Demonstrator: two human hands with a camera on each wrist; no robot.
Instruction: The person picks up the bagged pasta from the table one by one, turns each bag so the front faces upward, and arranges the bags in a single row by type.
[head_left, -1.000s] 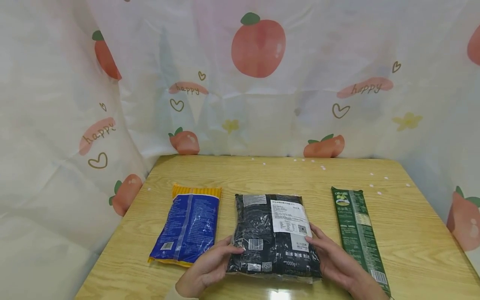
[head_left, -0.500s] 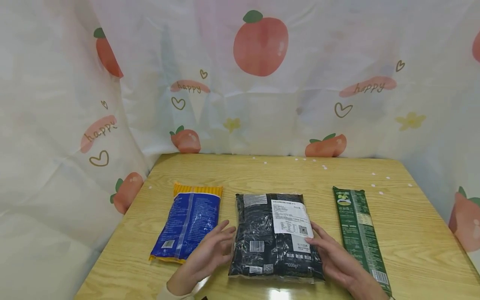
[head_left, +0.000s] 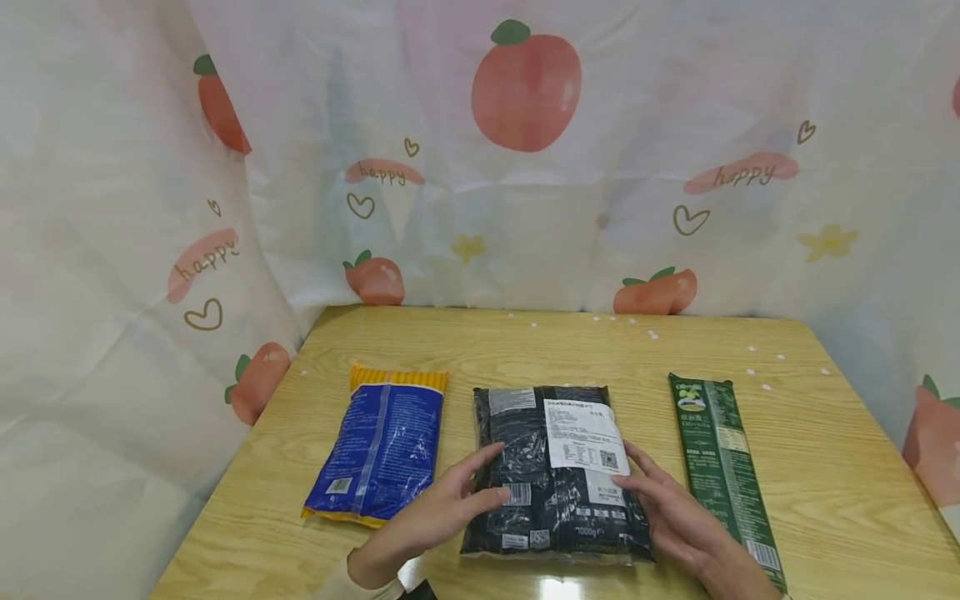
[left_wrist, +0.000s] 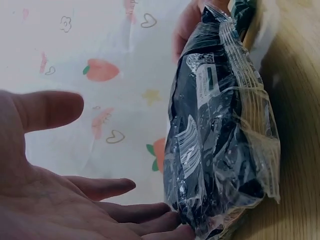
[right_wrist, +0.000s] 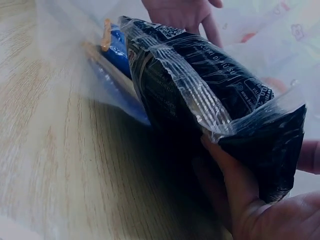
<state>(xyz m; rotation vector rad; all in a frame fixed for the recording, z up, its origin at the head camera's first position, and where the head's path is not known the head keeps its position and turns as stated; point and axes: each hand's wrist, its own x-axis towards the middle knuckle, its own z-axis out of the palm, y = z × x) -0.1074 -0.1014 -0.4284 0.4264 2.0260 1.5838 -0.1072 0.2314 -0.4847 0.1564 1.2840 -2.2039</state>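
A black plastic food packet [head_left: 557, 492] marked 1000g, with a white label, lies at the near middle of the table. My right hand [head_left: 678, 517] grips its right edge, thumb on top; in the right wrist view, fingers [right_wrist: 235, 175] of that hand reach under the packet's corner. My left hand [head_left: 438, 512] is at the packet's left edge, thumb and fingers spread and fairly straight. The left wrist view shows the left palm facing the packet [left_wrist: 215, 135], lower fingertips close to its end; whether they touch it I cannot tell.
A blue packet [head_left: 382, 450] with yellow ends lies to the left on the wooden table [head_left: 570, 350]. A long green packet [head_left: 720, 467] lies on the right, beside my right hand. Behind the table hangs a fruit-patterned curtain [head_left: 540, 225].
My left hand has let go of the black packet's left edge, drawn off to the left with its fingers spread, then come back over that edge. The right hand has kept its grip.
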